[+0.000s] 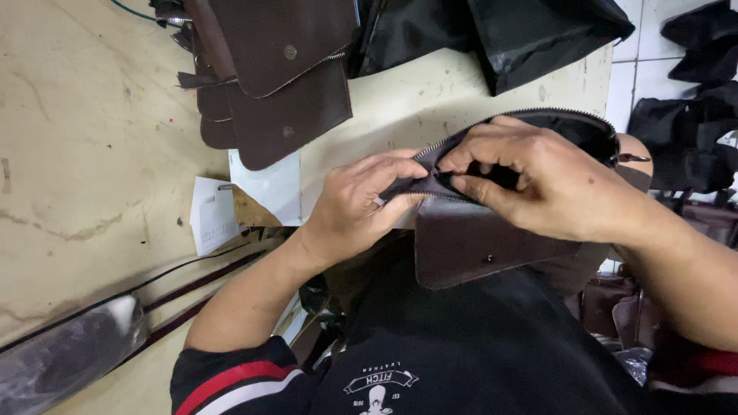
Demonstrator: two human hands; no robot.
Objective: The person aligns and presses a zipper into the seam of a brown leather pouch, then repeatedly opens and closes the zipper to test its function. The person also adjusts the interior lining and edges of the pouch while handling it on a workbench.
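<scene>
A dark brown leather bag (469, 246) with a metal zipper along its open top is held over my lap. My left hand (357, 204) pinches the zipper end of the bag between thumb and fingers. My right hand (538, 177) grips the open zipper edge (430, 150), fingers curled into the opening. The bag's flap hangs down with a small snap stud (486, 259) showing. The inside of the bag is mostly hidden by my right hand.
A stack of brown leather pieces (277, 77) with studs lies on the pale worn table (77, 154). White paper sheets (215, 215) sit near the table edge. Black bags (530, 31) are piled behind, more dark bags (692, 115) to the right. Dark straps (200, 284) run along the table edge.
</scene>
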